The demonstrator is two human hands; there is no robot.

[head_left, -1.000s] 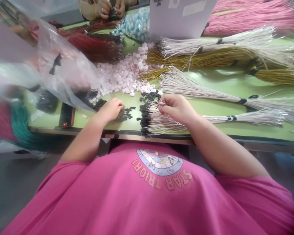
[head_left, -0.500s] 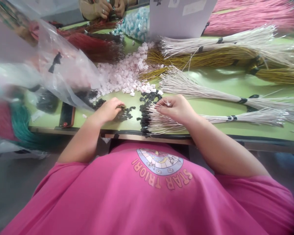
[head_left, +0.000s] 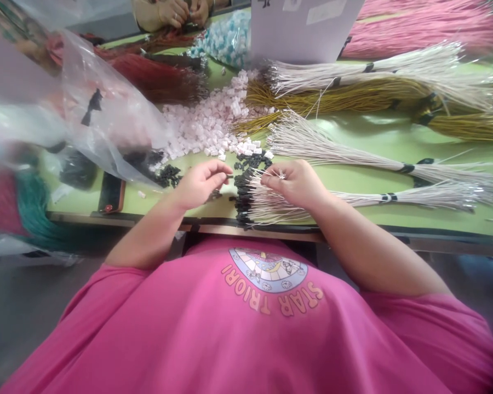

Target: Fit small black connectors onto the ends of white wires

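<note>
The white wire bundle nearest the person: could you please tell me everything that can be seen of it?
The white wire bundle consists of many thin, off-white strands, apparently plastic-coated. It lies on the green tabletop, roughly along the front edge, its left end fanned out and packed with small black pieces. A dark band cinches it farther right, and the right end looks loose and shiny. The right hand covers part of it; whether it touches the strands is unclear.
</note>
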